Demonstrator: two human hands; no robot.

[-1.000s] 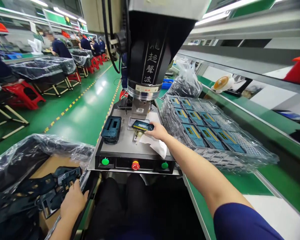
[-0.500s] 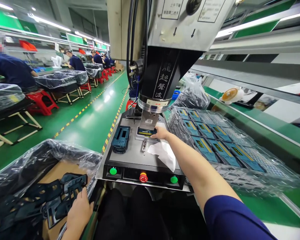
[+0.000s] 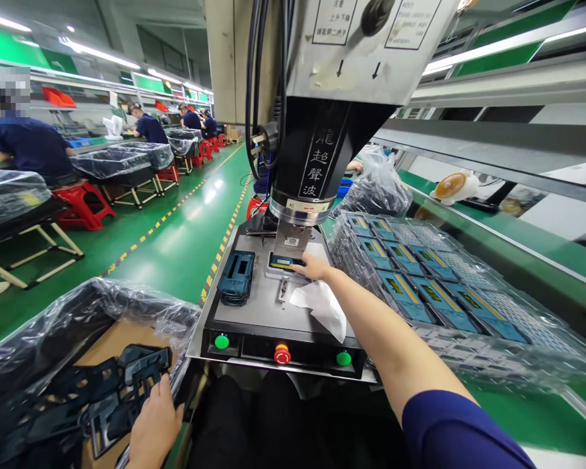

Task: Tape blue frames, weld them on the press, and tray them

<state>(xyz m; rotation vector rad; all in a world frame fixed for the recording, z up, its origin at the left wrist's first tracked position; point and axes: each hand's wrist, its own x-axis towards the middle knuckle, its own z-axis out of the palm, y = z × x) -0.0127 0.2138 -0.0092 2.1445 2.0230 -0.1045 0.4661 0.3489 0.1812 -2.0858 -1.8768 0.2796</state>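
Observation:
My right hand (image 3: 312,266) has its fingers closed on the right end of a dark teal panel (image 3: 284,262) with a yellow strip. That panel lies on the fixture under the metal horn (image 3: 293,240) of the press. At the lower left, my left hand (image 3: 157,417) reaches into a lined bin, its fingertips at a dark plastic frame (image 3: 149,372); whether it grips the frame is hard to tell. A stack of dark teal frames (image 3: 237,277) sits on the left of the press's metal base (image 3: 254,316).
White paper (image 3: 322,303) lies right of the fixture. Green buttons (image 3: 221,341) and a red stop button (image 3: 282,354) line the front edge. Clear trays (image 3: 532,312) of finished-looking panels stand on the right. The plastic-lined bin (image 3: 39,326) is at left. People sit farther off.
The camera view has tilted slightly, so the scene sits a little lower. My right hand stays at the panel, and my left hand remains in the bin.

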